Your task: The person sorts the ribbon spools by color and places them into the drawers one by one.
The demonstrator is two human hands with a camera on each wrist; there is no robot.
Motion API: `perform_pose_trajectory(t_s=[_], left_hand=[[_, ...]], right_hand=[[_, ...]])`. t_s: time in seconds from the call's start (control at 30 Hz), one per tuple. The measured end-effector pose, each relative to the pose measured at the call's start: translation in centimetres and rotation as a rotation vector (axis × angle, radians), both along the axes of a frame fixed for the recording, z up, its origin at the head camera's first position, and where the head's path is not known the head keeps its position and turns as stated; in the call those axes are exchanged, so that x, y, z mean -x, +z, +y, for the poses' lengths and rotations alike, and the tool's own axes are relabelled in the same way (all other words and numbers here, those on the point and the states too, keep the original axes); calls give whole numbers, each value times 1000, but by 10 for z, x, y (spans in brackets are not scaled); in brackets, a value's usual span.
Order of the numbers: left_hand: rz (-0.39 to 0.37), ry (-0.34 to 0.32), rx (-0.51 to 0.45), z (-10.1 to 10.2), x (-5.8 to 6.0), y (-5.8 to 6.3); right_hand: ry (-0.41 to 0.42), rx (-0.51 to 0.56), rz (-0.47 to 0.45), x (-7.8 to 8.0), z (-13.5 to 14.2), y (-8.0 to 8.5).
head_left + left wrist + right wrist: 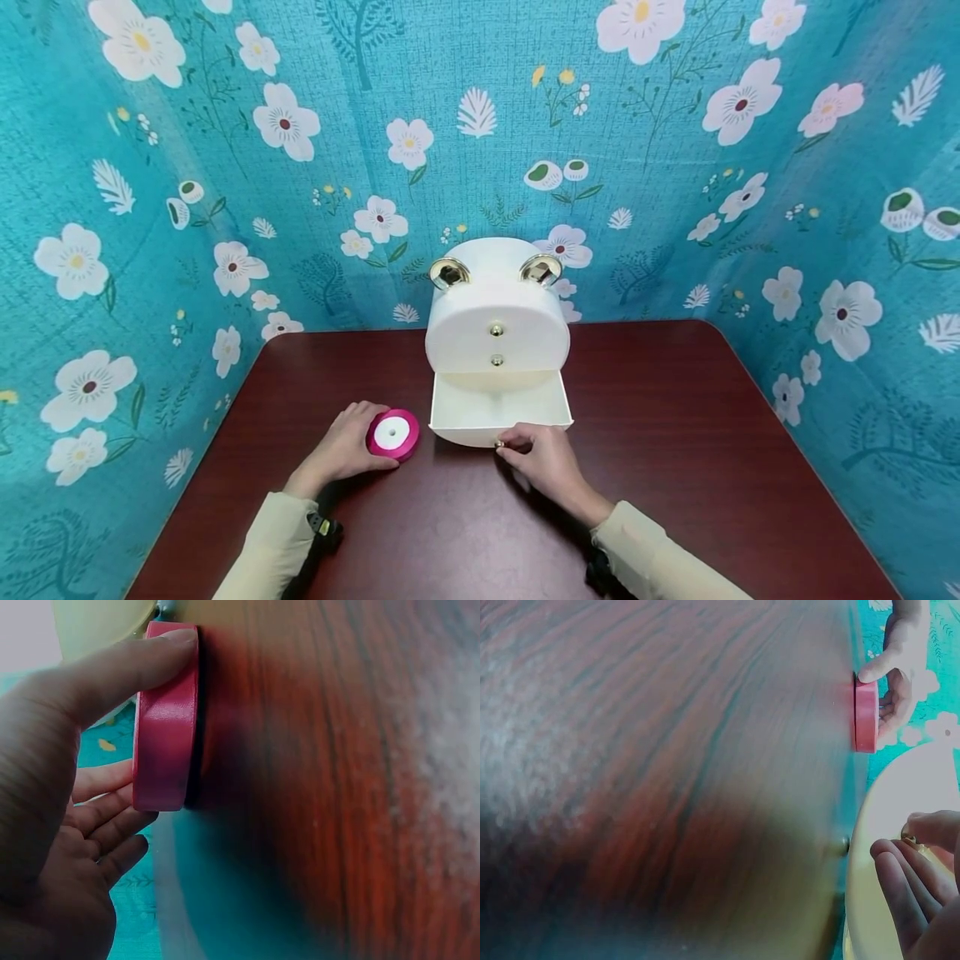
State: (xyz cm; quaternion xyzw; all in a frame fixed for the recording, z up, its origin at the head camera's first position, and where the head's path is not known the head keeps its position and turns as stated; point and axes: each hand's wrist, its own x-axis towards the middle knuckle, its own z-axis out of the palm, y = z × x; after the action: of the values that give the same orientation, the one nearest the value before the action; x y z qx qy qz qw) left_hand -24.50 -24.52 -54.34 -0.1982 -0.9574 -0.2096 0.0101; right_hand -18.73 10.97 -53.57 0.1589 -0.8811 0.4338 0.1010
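A white rounded box [498,287] with gold-rimmed round pieces on top stands at the back of the table. Its bottom drawer [501,407] is pulled out toward me, and its inside looks bare. My right hand [551,461] pinches the small gold knob [909,839] on the drawer front between thumb and fingers. Left of the drawer lies a spool of pink ribbon [392,433] with a white face, flat on the table. My left hand [345,443] holds it from the left, with the thumb [154,664] against its near edge and the fingers round the far side.
The dark red-brown table [660,417] has rounded far corners. Blue floral cloth [480,167] hangs behind it and along both sides, close behind the box. Two more gold knobs [497,330] sit on the box front above the drawer.
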Motion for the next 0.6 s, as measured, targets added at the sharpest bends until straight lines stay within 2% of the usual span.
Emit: perform_pose_trajectory(t_s=[0.3, 0.6], left_hand=[[49, 27, -18, -9, 2, 10], [52, 123, -99, -10, -4, 36]], right_hand=[[-13, 3, 3, 0, -1, 1], [-1, 7, -2, 1, 1, 1]])
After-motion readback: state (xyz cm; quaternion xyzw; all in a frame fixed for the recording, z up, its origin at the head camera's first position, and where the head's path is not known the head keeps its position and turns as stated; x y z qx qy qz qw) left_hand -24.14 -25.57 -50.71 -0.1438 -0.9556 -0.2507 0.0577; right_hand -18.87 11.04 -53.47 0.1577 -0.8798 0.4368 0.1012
